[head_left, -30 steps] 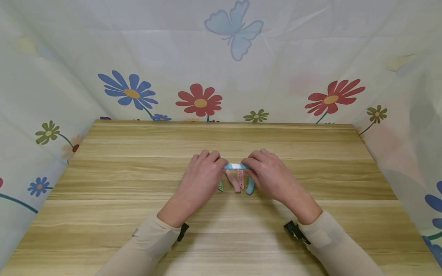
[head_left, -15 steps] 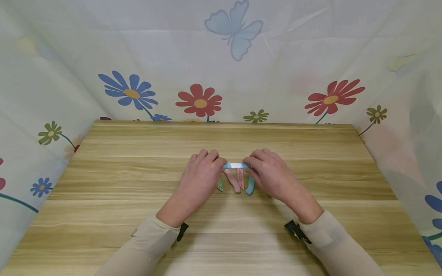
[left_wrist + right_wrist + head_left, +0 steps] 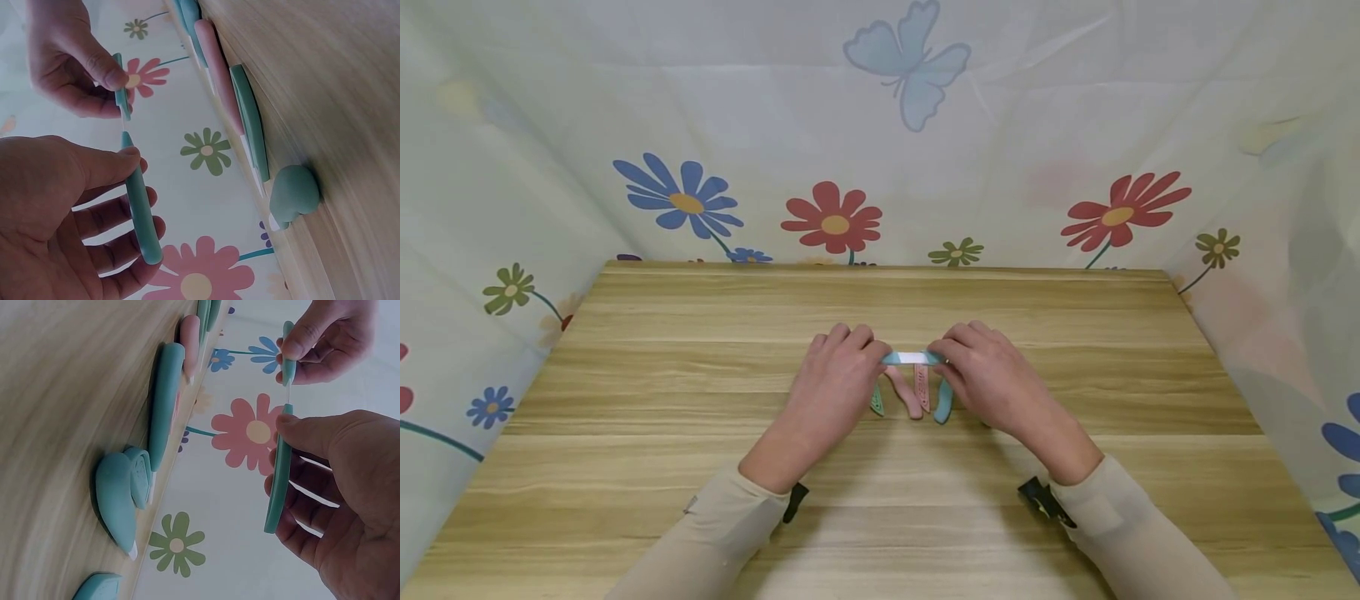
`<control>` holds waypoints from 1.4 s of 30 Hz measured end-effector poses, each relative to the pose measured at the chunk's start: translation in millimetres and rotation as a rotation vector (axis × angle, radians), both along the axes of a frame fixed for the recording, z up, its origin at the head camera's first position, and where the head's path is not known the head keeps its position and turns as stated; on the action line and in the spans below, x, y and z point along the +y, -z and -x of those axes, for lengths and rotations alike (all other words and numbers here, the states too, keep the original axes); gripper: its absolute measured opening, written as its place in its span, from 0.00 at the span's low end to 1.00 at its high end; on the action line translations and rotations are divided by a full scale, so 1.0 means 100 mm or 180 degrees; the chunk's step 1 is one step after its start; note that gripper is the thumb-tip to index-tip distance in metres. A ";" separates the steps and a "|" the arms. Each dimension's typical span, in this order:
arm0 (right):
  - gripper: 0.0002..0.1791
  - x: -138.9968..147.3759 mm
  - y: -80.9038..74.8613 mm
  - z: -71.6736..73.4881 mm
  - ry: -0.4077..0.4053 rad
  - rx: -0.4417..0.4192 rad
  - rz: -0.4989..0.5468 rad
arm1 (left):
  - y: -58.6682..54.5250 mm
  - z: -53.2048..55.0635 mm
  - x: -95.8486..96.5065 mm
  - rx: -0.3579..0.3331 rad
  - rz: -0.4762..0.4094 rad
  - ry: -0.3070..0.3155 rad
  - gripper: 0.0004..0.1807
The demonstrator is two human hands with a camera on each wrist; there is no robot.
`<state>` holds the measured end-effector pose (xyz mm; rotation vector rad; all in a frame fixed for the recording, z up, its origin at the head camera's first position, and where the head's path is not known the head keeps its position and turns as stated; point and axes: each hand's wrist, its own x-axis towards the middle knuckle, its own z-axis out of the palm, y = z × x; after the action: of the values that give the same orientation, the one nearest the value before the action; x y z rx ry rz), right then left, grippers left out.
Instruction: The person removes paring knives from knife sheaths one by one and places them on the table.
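My left hand [image 3: 838, 387] and right hand [image 3: 996, 383] hold a slim tool [image 3: 913, 358] between them, level and above the table. It has blue-green ends and a flat white middle. My left thumb and fingers pinch one end, a long rounded handle [image 3: 142, 215] in the left wrist view; my right hand pinches the other end [image 3: 279, 481]. Only a thin pale edge joins the ends in the wrist views. Below lie a green pointed piece [image 3: 877, 402], a pink wavy piece [image 3: 904, 393], a pink patterned strip [image 3: 922, 388] and a blue curved piece [image 3: 943, 402].
The things lie on a wood-grain table [image 3: 880, 517]. A rounded teal piece [image 3: 294, 194] lies at one end of the row, and another rounded teal piece [image 3: 114, 497] shows in the right wrist view. Behind the table hangs a flowered cloth [image 3: 1000, 167].
My right hand has shifted very slightly to the right, and a little more of the tool's white middle shows. Both hands have risen slightly. The pieces on the table stay put.
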<state>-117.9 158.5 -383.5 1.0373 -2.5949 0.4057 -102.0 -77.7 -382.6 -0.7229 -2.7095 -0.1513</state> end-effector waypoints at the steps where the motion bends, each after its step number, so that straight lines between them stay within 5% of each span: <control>1: 0.14 0.00 0.00 0.00 0.0004 0.0002 -0.0003 | 0.00 0.00 0.00 -0.0007 0.0003 -0.0005 0.12; 42: 0.14 0.05 -0.03 0.03 0.0154 -0.0098 -0.0050 | -0.01 0.03 -0.03 -0.0046 -0.0025 -0.0165 0.11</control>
<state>-120.6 163.6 -381.0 0.9786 -2.6489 0.3932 -104.5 -80.3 -381.5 -0.6513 -2.7370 -0.1552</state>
